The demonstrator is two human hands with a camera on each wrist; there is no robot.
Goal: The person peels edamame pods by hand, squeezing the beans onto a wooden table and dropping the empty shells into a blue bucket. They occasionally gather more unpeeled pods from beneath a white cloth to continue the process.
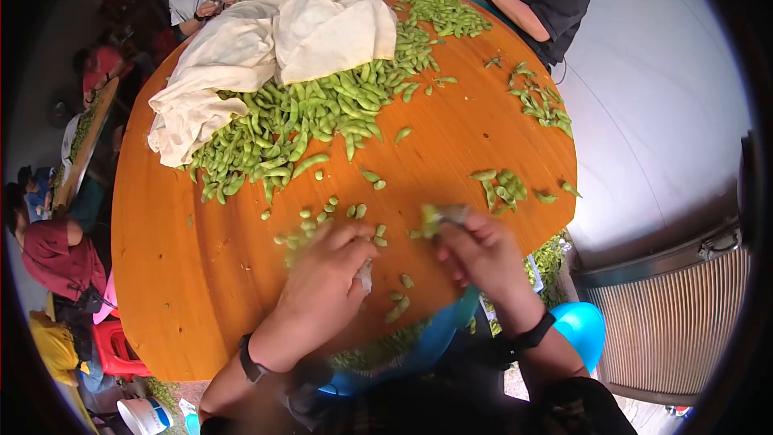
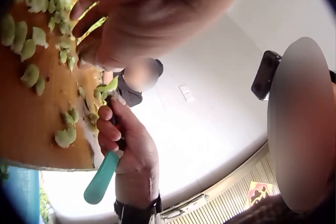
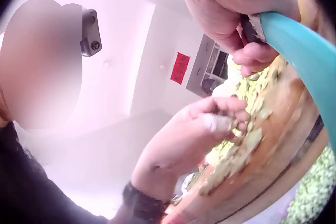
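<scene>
My left hand (image 1: 322,294) is low over the table, its fingers loosely extended among loose green bean pieces (image 1: 306,224). A whitish wrap (image 3: 218,123) covers its thumb. My right hand (image 1: 483,262) grips a tool with a teal handle (image 2: 101,179); its working end is mostly hidden by the fingers. At the thumb and fingertips of that hand, a green pod (image 2: 110,85) shows in the left wrist view, blurred in the head view. A few pods (image 1: 397,306) lie between the hands, near the table's front edge.
A large heap of green pods (image 1: 306,113) under a cream cloth (image 1: 334,28) covers the back of the round wooden table (image 1: 185,274). Smaller pod clusters (image 1: 506,188) lie at right. A blue basin (image 1: 439,342) is below the front edge. Other people sit around.
</scene>
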